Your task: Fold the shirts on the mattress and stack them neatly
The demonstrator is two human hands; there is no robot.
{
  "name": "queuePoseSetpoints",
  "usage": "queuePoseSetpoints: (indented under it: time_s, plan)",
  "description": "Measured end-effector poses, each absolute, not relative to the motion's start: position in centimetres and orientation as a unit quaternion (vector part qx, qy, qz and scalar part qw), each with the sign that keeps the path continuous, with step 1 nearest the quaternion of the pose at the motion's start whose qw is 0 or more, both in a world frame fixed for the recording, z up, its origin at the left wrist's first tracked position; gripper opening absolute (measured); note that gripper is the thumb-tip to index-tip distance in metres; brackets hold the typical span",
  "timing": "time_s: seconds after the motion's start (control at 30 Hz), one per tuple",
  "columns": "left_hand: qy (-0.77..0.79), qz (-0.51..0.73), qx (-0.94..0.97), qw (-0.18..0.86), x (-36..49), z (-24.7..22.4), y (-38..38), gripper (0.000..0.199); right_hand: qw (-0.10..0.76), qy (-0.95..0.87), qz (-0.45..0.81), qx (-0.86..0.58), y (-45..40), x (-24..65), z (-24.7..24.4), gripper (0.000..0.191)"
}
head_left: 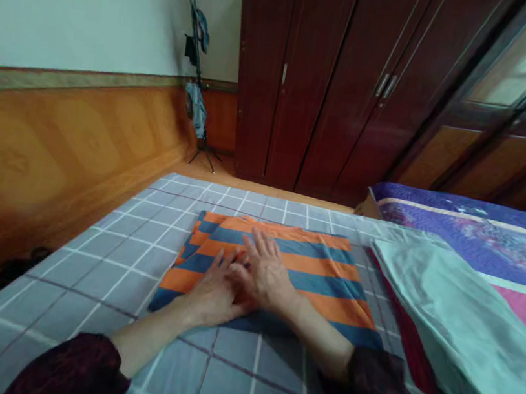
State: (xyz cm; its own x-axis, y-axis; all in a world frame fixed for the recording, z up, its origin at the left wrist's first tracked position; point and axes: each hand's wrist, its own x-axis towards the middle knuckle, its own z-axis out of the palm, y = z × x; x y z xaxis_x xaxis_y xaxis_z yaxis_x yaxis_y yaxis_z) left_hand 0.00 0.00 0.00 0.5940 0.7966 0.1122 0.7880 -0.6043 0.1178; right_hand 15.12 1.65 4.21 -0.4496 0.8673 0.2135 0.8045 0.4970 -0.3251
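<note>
A striped orange and blue-grey garment (324,284), probably a shirt, lies folded and spread flat on the grey checked bedspread (137,257). My left hand (215,291) rests over its near middle, palm down with fingers stretched forward. Beside it and partly crossing it, my right hand (267,272) is over the cloth with its fingers extended. Neither hand grips the fabric. The thumbs overlap between the two hands. Stacked folds show at the garment's left edge.
To the right lies a pile of folded pale green cloth (460,329) with dark red fabric (418,349) under it. Beyond is a purple patterned bed cover (475,220). A dark red wardrobe (327,88) and a coat stand (198,51) stand past the bed's far edge.
</note>
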Motion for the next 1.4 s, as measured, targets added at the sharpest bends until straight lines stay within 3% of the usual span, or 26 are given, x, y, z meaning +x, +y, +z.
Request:
queuePoseSetpoints:
  time_s: [0.17, 0.3, 0.47, 0.63, 0.77, 1.0, 1.4]
  plan:
    - [0.442, 0.055, 0.895, 0.032, 0.1, -1.4, -0.2, 0.059, 0.156, -0.878, 0.106, -0.44, -2.1, 14.2, 1.2, 0.071]
    - [0.431, 0.068, 0.899, 0.038, -0.9, -0.9, -0.8, 0.073, 0.118, -0.84, 0.029, -0.53, -3.9, 21.7, -0.4, 0.072]
    - [0.422, 0.071, 0.902, 0.046, -1.4, -0.6, -1.1, 0.073, 0.069, -0.745, -0.061, -0.66, -6.9, 30.5, -1.3, 0.067]
    - [0.413, 0.083, 0.906, 0.037, -1.5, -0.9, -1.0, 0.071, 0.081, -0.744, -0.088, -0.657, -7.4, 26.7, 0.1, 0.06]
    - [0.408, 0.094, 0.908, 0.023, -2.0, -1.1, -1.3, 0.069, 0.077, -0.805, -0.017, -0.588, -4.6, 22.1, 1.1, 0.063]
    - [0.406, 0.094, 0.909, 0.013, -2.5, -1.5, -1.6, 0.067, 0.057, -0.701, -0.016, -0.711, 1.2, 26.7, 1.1, 0.064]
    - [0.404, 0.103, 0.909, -0.017, -2.5, -2.0, -1.6, 0.064, 0.062, -0.706, -0.025, -0.705, 4.2, 25.8, 0.9, 0.074]
